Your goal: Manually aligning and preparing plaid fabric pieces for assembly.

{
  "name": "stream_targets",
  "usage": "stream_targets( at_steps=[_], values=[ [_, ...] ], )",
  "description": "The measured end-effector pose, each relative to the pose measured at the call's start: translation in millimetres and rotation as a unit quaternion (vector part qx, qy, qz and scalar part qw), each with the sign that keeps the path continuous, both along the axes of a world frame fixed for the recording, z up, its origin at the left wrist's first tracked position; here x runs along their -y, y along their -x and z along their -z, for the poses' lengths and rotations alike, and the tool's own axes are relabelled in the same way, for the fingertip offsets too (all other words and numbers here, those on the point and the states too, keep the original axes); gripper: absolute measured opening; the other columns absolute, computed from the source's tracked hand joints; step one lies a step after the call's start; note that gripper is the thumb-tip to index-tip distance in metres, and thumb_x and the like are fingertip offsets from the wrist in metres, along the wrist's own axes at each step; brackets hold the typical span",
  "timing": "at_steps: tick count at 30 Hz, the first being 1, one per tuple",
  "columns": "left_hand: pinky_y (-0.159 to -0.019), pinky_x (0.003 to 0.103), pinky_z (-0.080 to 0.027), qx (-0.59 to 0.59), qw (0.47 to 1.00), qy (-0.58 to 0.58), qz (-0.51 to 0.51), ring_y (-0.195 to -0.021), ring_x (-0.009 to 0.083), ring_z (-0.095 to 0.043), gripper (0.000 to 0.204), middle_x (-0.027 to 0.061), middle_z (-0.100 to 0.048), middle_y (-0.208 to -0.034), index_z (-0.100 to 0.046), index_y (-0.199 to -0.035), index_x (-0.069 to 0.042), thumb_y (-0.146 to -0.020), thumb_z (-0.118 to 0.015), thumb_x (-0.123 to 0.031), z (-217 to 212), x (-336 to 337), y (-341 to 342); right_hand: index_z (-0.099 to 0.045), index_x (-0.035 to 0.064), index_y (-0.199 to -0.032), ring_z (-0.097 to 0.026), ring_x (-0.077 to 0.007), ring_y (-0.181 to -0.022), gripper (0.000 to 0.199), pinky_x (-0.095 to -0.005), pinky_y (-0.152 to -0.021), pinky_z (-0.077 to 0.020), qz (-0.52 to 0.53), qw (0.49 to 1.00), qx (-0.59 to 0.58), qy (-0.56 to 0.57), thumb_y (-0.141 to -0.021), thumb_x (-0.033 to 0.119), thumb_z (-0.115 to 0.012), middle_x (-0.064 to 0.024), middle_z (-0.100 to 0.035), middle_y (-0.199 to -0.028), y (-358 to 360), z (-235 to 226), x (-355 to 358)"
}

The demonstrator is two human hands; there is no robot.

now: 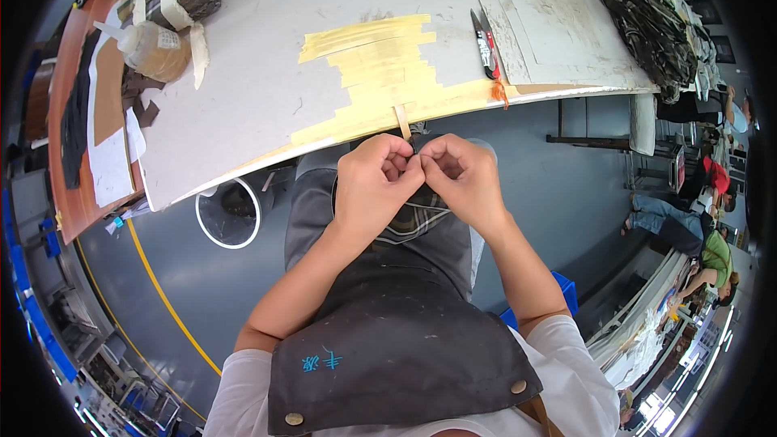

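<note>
Both the left hand (374, 184) and right hand (461, 180) pinch closed on a small dark strap (413, 146) just below the desk (267, 73) edge

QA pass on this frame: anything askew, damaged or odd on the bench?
Yes: yellow tape strips patch the grey work board in uneven, overlapping layers near its front edge. A tan strip overhangs that edge above the left hand and right hand.

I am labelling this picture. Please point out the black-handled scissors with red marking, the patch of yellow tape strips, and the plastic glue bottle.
Black-handled scissors (484, 44), head view, middle of blades.
Yellow tape patch (380, 65), head view, centre.
Plastic glue bottle (158, 50), head view, body.
</note>
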State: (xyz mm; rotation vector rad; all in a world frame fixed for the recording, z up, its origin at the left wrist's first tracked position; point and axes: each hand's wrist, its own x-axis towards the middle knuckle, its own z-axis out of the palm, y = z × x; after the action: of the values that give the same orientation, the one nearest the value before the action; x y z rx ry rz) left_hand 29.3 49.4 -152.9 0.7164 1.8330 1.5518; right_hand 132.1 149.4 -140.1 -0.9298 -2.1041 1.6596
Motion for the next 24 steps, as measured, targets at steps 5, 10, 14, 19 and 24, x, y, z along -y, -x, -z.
stream_targets(
  at_steps=[5,10,14,19,24],
  values=[
    [-0.051,0.015,-0.040,-0.023,1.000,0.014,0.009,-0.057,-0.0006,-0.049,0.002,-0.0022,-0.058,-0.065,-0.060,-0.076,0.002,-0.076,-0.061,0.002,-2.6,-0.2,2.6,-0.060,-0.0011,-0.080,-0.058,-0.0071,-0.058,0.005,-0.0210,-0.054,-0.0468,-0.001,1.000,0.014,0.009,-0.075,0.001,-0.062,-0.0055,-0.062,-0.068,-0.8,-1.3,-2.4],
    [-0.050,0.014,-0.038,0.036,0.999,-0.016,-0.012,-0.057,-0.0013,-0.047,0.002,-0.0024,-0.057,-0.064,-0.061,-0.077,0.003,-0.075,-0.061,0.002,-1.5,0.7,0.5,-0.061,-0.0013,-0.081,-0.059,-0.0097,-0.057,0.007,-0.0225,-0.055,-0.0479,-0.017,0.999,0.017,-0.034,-0.075,0.001,-0.063,-0.0068,-0.064,-0.069,7.0,-9.7,-9.0],
    [-0.050,0.014,-0.038,0.002,1.000,0.002,-0.003,-0.057,-0.0012,-0.047,0.001,-0.0028,-0.056,-0.064,-0.060,-0.076,0.002,-0.076,-0.060,0.003,-4.6,0.5,1.2,-0.061,-0.0043,-0.082,-0.056,-0.0038,-0.061,0.006,-0.0191,-0.053,-0.0458,-0.084,0.992,0.021,-0.091,-0.079,0.001,-0.061,-0.0028,-0.062,-0.070,10.4,-12.8,-14.9],
    [-0.050,0.014,-0.038,0.029,1.000,-0.001,-0.008,-0.056,-0.0009,-0.047,0.001,-0.0034,-0.055,-0.063,-0.059,-0.075,0.002,-0.076,-0.059,0.004,-0.8,0.6,0.2,-0.062,-0.0024,-0.078,-0.060,-0.0101,-0.059,0.006,-0.0226,-0.057,-0.0486,-0.065,0.997,0.042,0.005,-0.074,0.001,-0.064,-0.0069,-0.064,-0.068,8.9,-9.2,-18.6],
    [-0.050,0.015,-0.039,0.029,1.000,0.003,-0.011,-0.056,-0.0008,-0.047,0.001,-0.0033,-0.056,-0.063,-0.060,-0.076,0.002,-0.075,-0.060,0.003,-2.4,1.0,0.4,-0.062,-0.0025,-0.079,-0.060,-0.0100,-0.059,0.006,-0.0225,-0.057,-0.0487,-0.083,0.995,0.048,-0.007,-0.074,0.002,-0.063,-0.0066,-0.063,-0.067,10.8,-16.1,-19.7]
  ],
)
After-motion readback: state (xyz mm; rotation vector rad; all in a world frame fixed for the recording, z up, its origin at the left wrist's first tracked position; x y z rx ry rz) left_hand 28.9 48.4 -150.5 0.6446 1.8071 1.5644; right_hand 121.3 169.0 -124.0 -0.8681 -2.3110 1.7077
